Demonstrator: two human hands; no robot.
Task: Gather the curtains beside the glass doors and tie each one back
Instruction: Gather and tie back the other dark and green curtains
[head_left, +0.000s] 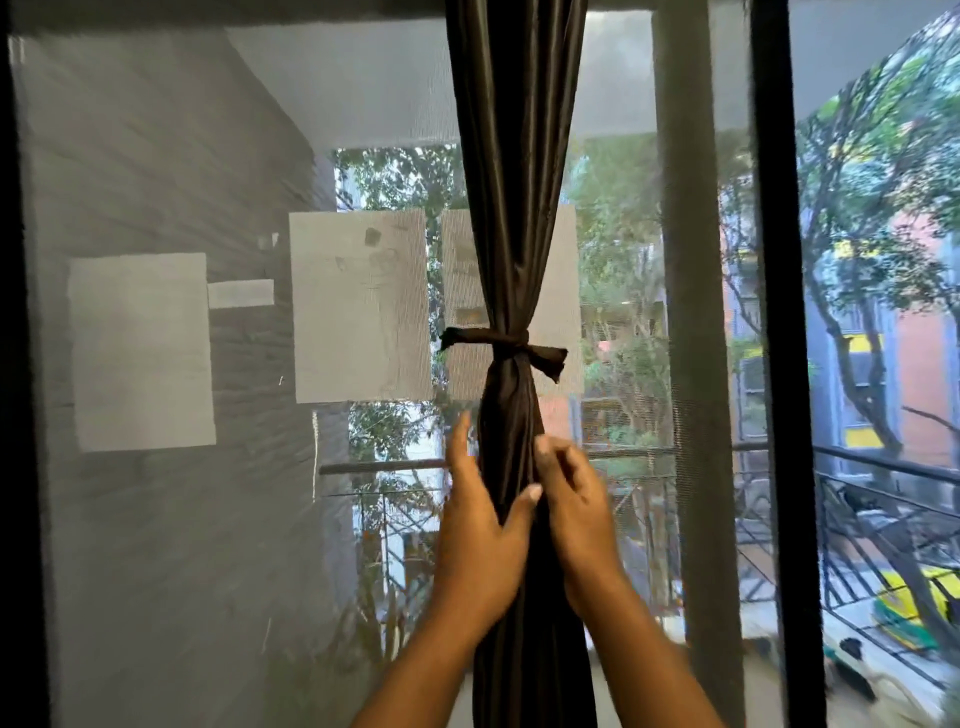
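Observation:
A dark brown curtain hangs gathered into a narrow bundle in front of the glass door. A matching dark tie-back strip is knotted round it at mid height, its two ends sticking out left and right. Below the knot, my left hand wraps the bundle from the left, thumb lying across the front of the fabric. My right hand is at the bundle's right side with fingers curled against the folds; whether they pinch the fabric is not clear.
Behind the curtain is a mesh screen with pale paper sheets stuck on it. A dark door frame post stands to the right. Outside are a balcony railing, trees and buildings.

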